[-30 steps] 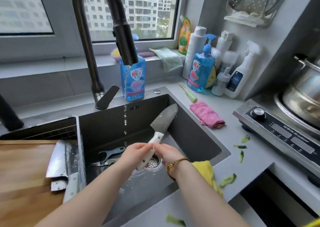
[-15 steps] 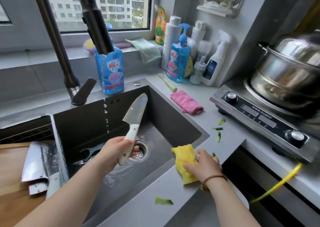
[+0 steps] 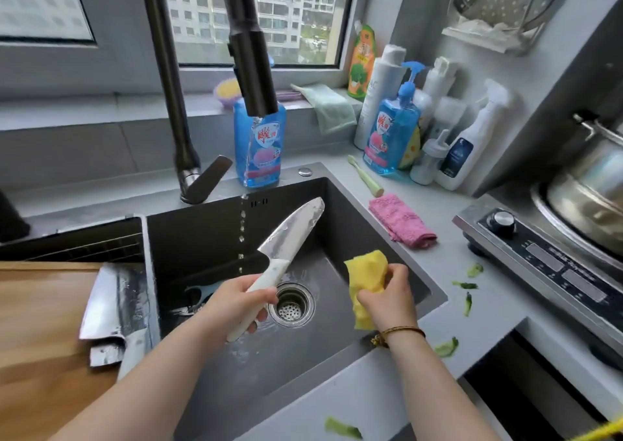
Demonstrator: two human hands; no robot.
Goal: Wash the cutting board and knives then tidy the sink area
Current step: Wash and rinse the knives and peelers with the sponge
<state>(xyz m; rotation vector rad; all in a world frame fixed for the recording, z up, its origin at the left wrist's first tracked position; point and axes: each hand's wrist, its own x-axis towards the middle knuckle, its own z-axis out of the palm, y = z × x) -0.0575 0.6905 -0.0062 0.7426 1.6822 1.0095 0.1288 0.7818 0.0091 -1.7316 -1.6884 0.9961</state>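
knife [image 3: 290,232] and yellow cloth [image 3: 366,273] in hands

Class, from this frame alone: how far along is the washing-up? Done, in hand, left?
Possibly done: wet cleaver on the cutting board. In hand: left hand grips the knife, right hand holds the yellow cloth, over the sink. Left: peeler in sink, green scraps on counter.

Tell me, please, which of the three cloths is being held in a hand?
The yellow cloth, gripped by the right hand; the pink cloth lies on the counter and the pale green cloth hangs over the windowsill.
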